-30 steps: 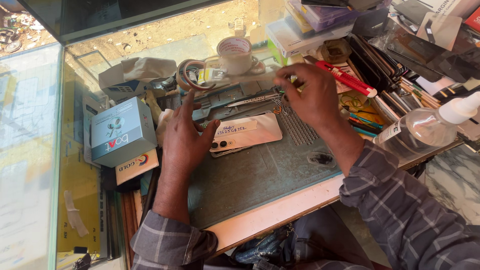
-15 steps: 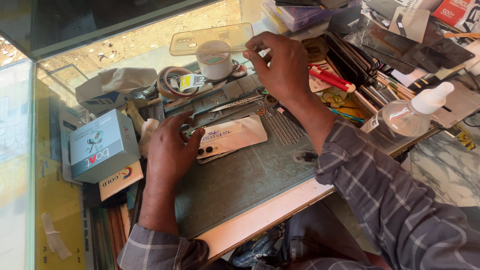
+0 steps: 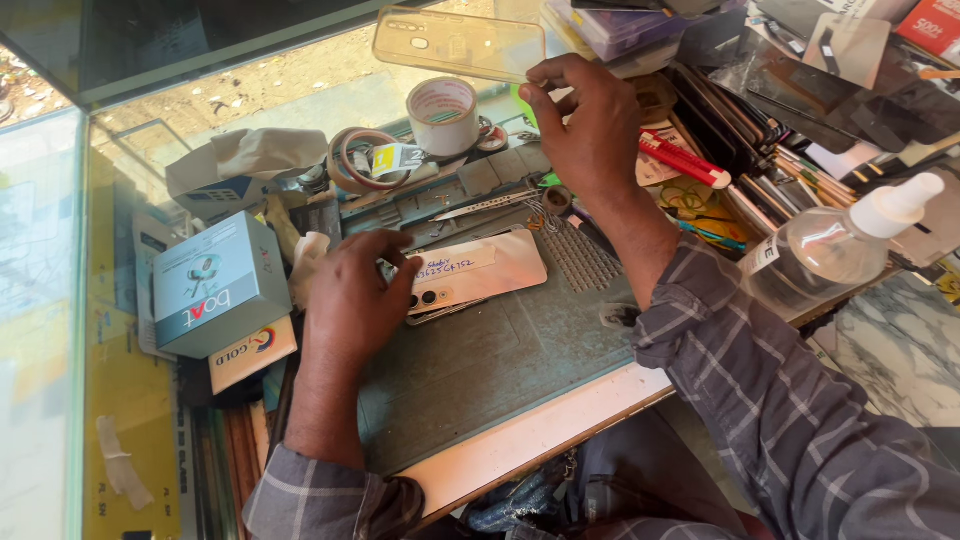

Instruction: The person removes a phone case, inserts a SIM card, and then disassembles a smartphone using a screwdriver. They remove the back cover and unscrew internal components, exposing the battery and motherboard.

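Right hand (image 3: 590,125) was raised over the far side of the desk (image 3: 520,455), fingers pinched shut on the edge of a clear phone case (image 3: 458,43), held flat and up in the air, well apart from the phone below, so the case stayed off the clutter. Left hand (image 3: 355,295) rested on the grey work mat (image 3: 500,350), fingers curled around the camera end of a pale pink phone (image 3: 478,272), gripping it lightly and pinning it to the mat; phone lay back side up, a handwritten sticker on it, lenses just beside the fingertips. Holding by the end kept most of the back uncovered. Phone sat about mid-mat, between the two hands, tweezers (image 3: 490,205) lying just beyond it at the mat's far edge. Roll of white tape (image 3: 442,112) stood upright behind that, near a flatter tape ring (image 3: 362,160). Blue-grey box (image 3: 220,285) sat left of the left hand, on top of a flat cream-coloured packet, touching it. Spray bottle (image 3: 835,245) lay tilted at the right, near the plaid sleeve (image 3: 780,400) of the right arm. Red-handled tool (image 3: 685,160) lay just right of the right wrist among stacked cases and tools. Glass counter top showed at left and behind. Could not tell whether the case had anything stuck to its inside.
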